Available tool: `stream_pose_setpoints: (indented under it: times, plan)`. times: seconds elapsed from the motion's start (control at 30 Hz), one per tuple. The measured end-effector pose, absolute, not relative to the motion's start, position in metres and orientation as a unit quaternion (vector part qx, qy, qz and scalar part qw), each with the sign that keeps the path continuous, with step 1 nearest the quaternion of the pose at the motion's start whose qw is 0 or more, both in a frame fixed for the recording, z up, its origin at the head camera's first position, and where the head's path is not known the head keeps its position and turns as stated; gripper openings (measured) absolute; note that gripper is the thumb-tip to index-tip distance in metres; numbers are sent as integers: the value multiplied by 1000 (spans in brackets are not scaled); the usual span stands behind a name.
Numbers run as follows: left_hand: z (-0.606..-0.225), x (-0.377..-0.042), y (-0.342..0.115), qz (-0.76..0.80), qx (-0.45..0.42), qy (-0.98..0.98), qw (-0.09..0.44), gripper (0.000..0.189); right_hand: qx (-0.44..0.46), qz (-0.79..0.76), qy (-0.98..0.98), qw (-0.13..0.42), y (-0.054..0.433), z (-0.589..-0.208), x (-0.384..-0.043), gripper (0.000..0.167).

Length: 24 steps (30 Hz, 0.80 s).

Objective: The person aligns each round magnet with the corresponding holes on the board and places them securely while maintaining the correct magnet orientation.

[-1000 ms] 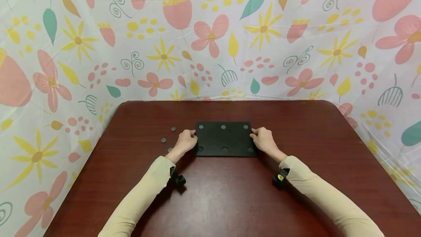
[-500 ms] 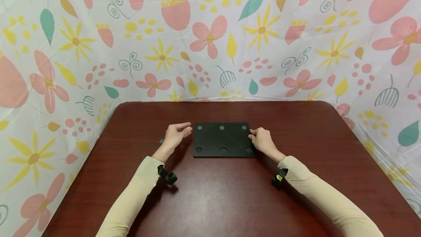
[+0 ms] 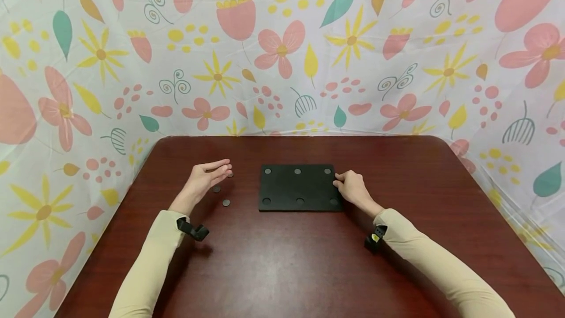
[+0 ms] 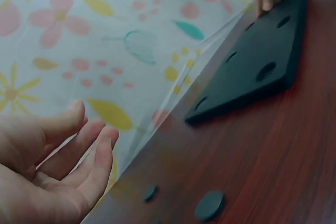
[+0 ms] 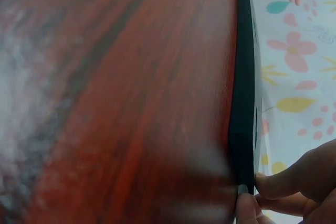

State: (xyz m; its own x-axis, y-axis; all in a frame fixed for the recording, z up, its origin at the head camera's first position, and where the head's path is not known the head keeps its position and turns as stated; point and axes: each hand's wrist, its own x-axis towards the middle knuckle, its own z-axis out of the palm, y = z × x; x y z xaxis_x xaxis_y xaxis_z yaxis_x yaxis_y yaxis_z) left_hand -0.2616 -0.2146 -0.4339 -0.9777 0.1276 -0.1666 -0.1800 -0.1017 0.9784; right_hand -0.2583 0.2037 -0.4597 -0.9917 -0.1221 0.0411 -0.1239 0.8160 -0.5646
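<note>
A flat black board [image 3: 282, 186] lies on the table with round recesses along its far and near edges. Grey discs fill the far row, while the near-row recesses look dark. At the board's right edge my right hand [image 3: 351, 188] grips the side; the right wrist view shows its thumb and fingers [image 5: 278, 184] at the board's edge [image 5: 243, 103]. My left hand [image 3: 200, 183], holding nothing, hovers left of the board with fingers extended. Three loose grey discs lie near it: a far one [image 3: 230, 174] partly behind its fingertips, a middle one [image 3: 216, 189] and a near one [image 3: 226, 203].
The dark red wooden table [image 3: 282, 259] extends around the board. A floral cloth [image 3: 282, 63] hangs along the table's back and sides. Black wrist cameras sit under both forearms, the left one [image 3: 194, 229] low over the tabletop.
My left hand has let go of the board's left edge and moved left over the loose discs, its fingers straightening. My right hand has stayed on the board's right edge.
</note>
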Motion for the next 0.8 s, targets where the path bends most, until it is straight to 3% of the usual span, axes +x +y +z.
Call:
stream_pose_setpoints:
  times: [0.37, 0.8]
  plan:
    - [-447, -250, -249, 668, -39, 729, 146, 50, 65, 291, -955, -3, 204, -461, -259, 34]
    - [-454, -242, -248, 529, -11, 830, 176, 40, 73, 296, -952, -2, 205, -461, -258, 34]
